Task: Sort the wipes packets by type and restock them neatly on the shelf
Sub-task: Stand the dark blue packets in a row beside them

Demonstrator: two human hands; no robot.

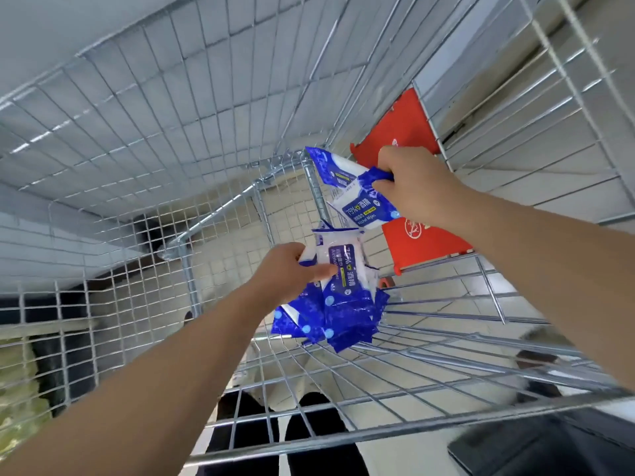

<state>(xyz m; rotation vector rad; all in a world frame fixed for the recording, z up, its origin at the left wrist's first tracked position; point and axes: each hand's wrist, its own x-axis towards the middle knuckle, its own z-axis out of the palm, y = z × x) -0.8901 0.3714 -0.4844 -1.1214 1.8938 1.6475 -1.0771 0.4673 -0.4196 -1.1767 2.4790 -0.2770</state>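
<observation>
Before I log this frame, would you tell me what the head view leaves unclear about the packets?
Head view only:
- Lower packets: they overlap, so the count in the left hand is unclear.
- Upper packets: the right hand covers their far end.
- Small label print: too small and blurred.
- Red panel logo: partly hidden by the right forearm.

Arms outstretched; left hand grips packet bunch, right hand grips upper packets.
</observation>
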